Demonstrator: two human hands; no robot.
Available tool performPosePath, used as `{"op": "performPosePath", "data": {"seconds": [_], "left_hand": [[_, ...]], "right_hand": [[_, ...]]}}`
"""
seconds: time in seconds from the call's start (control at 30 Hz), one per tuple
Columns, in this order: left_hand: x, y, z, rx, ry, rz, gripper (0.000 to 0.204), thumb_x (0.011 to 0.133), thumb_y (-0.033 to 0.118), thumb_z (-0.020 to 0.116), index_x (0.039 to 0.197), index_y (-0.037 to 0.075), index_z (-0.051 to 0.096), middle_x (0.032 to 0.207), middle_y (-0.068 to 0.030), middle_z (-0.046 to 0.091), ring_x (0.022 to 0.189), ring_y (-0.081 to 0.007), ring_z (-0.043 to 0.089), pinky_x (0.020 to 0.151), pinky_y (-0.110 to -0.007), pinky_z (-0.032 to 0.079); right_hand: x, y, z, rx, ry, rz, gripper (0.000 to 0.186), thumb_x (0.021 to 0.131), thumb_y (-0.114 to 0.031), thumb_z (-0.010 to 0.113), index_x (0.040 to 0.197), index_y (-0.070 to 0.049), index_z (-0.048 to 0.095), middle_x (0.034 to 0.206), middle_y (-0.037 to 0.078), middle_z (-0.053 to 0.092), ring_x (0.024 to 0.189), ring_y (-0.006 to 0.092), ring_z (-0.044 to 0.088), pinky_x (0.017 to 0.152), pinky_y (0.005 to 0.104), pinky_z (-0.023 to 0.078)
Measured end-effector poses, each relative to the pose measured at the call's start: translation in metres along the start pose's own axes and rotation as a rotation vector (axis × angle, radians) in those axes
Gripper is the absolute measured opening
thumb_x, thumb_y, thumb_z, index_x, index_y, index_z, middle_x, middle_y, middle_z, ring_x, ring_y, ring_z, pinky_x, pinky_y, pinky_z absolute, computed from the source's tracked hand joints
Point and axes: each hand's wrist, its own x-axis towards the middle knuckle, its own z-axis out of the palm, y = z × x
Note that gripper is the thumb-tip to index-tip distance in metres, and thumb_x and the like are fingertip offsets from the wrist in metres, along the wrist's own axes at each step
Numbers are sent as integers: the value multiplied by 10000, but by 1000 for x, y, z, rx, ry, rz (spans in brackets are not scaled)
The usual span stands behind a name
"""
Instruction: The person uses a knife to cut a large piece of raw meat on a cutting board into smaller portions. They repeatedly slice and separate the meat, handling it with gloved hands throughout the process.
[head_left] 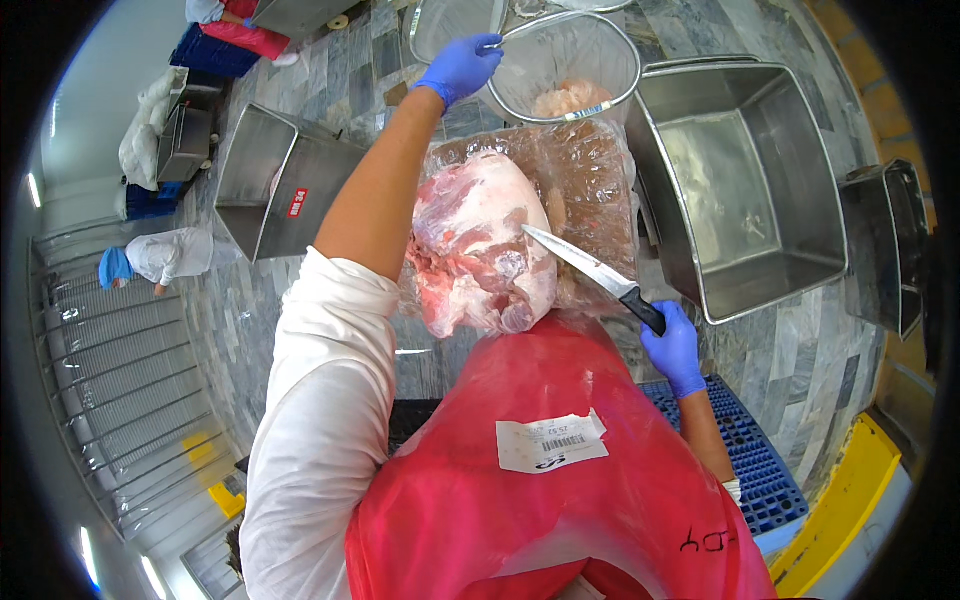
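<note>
A large piece of raw meat [490, 240], pale fat over red flesh, lies on a plastic-covered board or box [600, 190] in front of me. My right hand [675, 345], gloved in blue, is closed round the black handle of a knife [590, 266]. Its blade points left, with the tip over the meat's right side. Farther off, my left hand [462, 70], also blue-gloved, has its fingers closed at the left rim of a metal hoop [632, 50] lined with a clear bag. Pale trimmings [572, 99] lie inside that bag.
A deep steel tub [740, 190] stands to the right, another steel bin [290, 190] to the left. Blue plastic pallet [745, 450] and a yellow barrier [840, 500] are at lower right. A person in white with a blue cap [170, 255] is at far left; another [240, 25] stands at upper left.
</note>
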Motion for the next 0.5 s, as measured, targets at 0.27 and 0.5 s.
{"op": "performPosePath", "data": {"seconds": [0.27,0.5], "left_hand": [[-116,-18,-19,184,158,-72,480,987,265,708,1386,9,637,1164,-151,769,1008,-201,734,944,-347,561],[-356,-116,64,169,666,-533,553,949,331,746,1322,-60,627,1259,-201,700,1136,-319,679,949,-414,550]], "right_hand": [[21,11,-2,-11,11,-40,298,824,-123,762,1083,-18,656,972,207,694,882,385,710,796,448,557],[53,1,1,-7,26,-138,278,834,-114,765,1068,-9,660,948,196,679,825,353,690,774,425,547]]}}
